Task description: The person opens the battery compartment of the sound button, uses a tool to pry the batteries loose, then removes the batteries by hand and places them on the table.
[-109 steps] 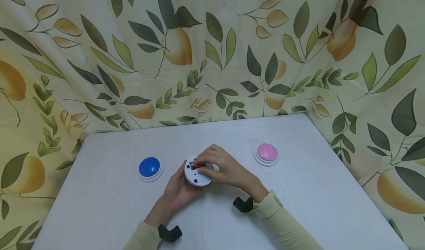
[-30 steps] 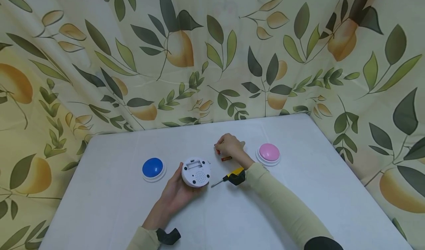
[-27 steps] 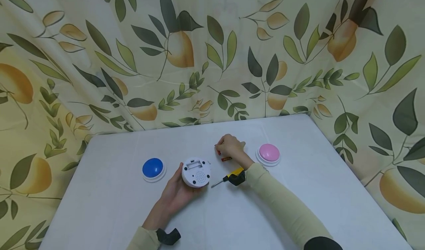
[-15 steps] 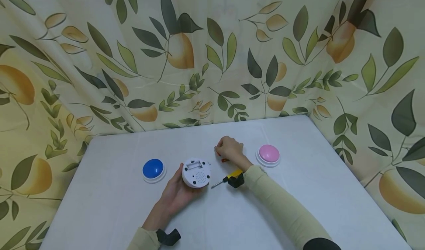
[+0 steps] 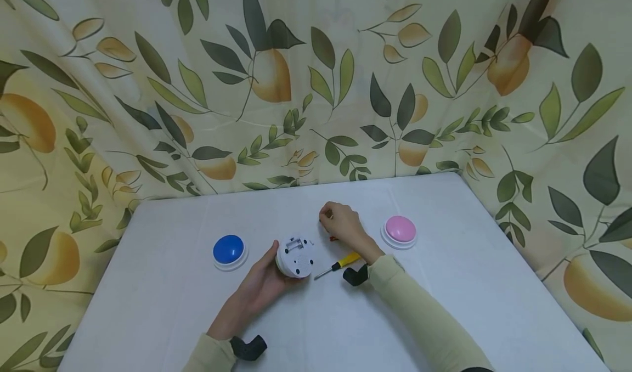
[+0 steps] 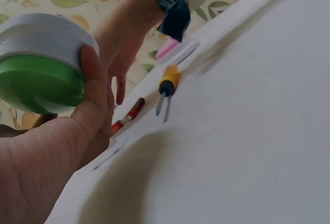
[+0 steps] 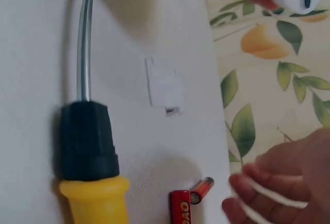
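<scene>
My left hand (image 5: 264, 284) grips a round white push button (image 5: 296, 258) by its side, underside turned up. Its battery compartment shows bare, and in the left wrist view its green dome (image 6: 41, 82) points down. My right hand (image 5: 345, 224) hovers at the back middle of the table with loosely bent fingers, nothing between them. Below those fingers two red batteries (image 7: 180, 208) lie on the cloth, mostly hidden by the hand in the head view. A small white plastic cover (image 7: 165, 86) lies near them, between the two hands.
A yellow-handled screwdriver (image 5: 347, 260) lies beside the right wrist, tip toward the held button. At left stands a blue button (image 5: 229, 249), at right a pink button (image 5: 400, 229). Patterned curtain (image 5: 336, 86) hangs behind the white table (image 5: 173, 295).
Seconds ago my right fingers were at red batteries in the button's compartment; these batteries now lie on the table. The right hand moved back and right, opening slightly. The left hand has tilted the button.
</scene>
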A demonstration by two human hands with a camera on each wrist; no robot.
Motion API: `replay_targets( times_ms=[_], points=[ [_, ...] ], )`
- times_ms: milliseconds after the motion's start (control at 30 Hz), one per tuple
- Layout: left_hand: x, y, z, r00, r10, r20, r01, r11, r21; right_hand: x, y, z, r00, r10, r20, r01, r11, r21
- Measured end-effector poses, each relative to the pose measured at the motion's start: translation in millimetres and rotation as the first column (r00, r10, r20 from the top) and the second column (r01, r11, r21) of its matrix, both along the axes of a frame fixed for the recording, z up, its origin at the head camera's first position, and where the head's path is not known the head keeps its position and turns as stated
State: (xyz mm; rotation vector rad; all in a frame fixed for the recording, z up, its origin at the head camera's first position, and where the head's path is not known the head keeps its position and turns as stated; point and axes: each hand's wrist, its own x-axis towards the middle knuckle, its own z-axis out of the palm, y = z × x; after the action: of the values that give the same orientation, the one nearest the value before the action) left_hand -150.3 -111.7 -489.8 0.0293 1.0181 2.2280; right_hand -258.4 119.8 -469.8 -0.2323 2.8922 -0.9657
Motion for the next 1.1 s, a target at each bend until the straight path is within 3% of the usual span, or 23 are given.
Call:
replay_targets(
  times_ms=[100,233,333,433,567,767,900,1100],
  points=[
    [-0.4,-0.9,3.1,0.998,-0.023,-0.054,0.020,0.998,-0.062,6.4,2,3.6,0.996,0.080,-0.030,-0.084,0.984,-0.156],
    [-1.5,-4.9,6.0,0.991,-0.067,-0.118,0.051,0.989,-0.135,15.2,4,9.3,0.979,0.205,-0.016,-0.200,0.934,-0.296],
    [-3.1,-8.5,9.0,0.980,-0.097,-0.174,0.054,0.970,-0.237,21.4,5,13.9,0.944,0.329,-0.002,-0.307,0.880,-0.361],
    [-5.5,-10.4,13.2,0.965,-0.120,-0.233,0.027,0.929,-0.369,27.8,6,19.1,0.899,0.438,0.012,-0.396,0.824,-0.404],
    [-9.9,-9.4,19.4,0.945,-0.143,-0.294,-0.040,0.841,-0.540,34.6,6,24.9,0.849,0.529,0.017,-0.474,0.774,-0.419],
    [-16.9,-5.1,26.1,0.923,-0.148,-0.356,-0.186,0.637,-0.748,39.3,5,29.9,0.804,0.595,0.009,-0.551,0.751,-0.365],
    [-19.8,-0.6,31.4,0.908,-0.157,-0.389,-0.241,0.564,-0.790,39.9,5,30.8,0.802,0.597,0.002,-0.560,0.754,-0.344],
    [-25.2,7.3,36.1,0.877,-0.168,-0.451,-0.332,0.468,-0.819,38.0,7,29.8,0.820,0.572,0.028,-0.534,0.781,-0.324]
  ],
)
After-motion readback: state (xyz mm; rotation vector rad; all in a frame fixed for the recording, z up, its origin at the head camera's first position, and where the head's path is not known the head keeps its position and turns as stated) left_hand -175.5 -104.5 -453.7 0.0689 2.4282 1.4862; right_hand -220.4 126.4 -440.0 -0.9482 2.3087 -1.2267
